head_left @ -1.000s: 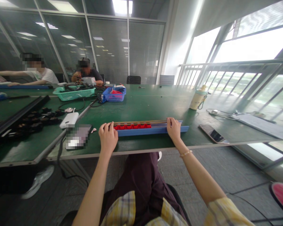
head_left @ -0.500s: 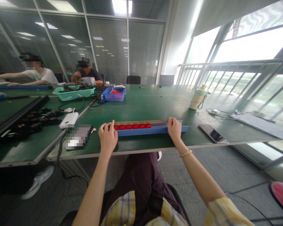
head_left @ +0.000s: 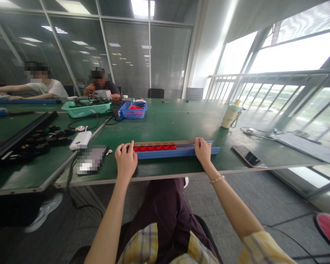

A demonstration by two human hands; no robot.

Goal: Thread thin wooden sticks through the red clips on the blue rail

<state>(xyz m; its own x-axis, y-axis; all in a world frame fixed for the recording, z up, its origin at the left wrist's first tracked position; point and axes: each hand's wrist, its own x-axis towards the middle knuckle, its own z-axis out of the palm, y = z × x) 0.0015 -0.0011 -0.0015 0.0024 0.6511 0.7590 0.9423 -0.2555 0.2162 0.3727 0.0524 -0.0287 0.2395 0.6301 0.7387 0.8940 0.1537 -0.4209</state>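
Observation:
A long blue channel (head_left: 167, 154) lies crosswise on the green table in front of me, with a row of red pieces (head_left: 155, 147) set inside its left part. Several thin yellow-orange strands (head_left: 165, 142) run above the channel, stretched straight from hand to hand. My left hand (head_left: 125, 158) is closed at the channel's left end, with its fingertips at the strands' end. Near the right end, my right hand (head_left: 202, 150) is closed in a pinch where the strands meet it. The fingers hide both strand ends.
Left of me lie a phone (head_left: 92, 160), a white power bank (head_left: 81, 140) and black parts (head_left: 41, 145). A green basket (head_left: 86, 110) and a blue basket (head_left: 133, 113) stand farther back. On the right are a bottle (head_left: 231, 116) and another phone (head_left: 247, 156). Two people sit across the table.
Both hands stay in nearly the same place, with only tiny shifts of the fingers. The channel and red pieces have not moved.

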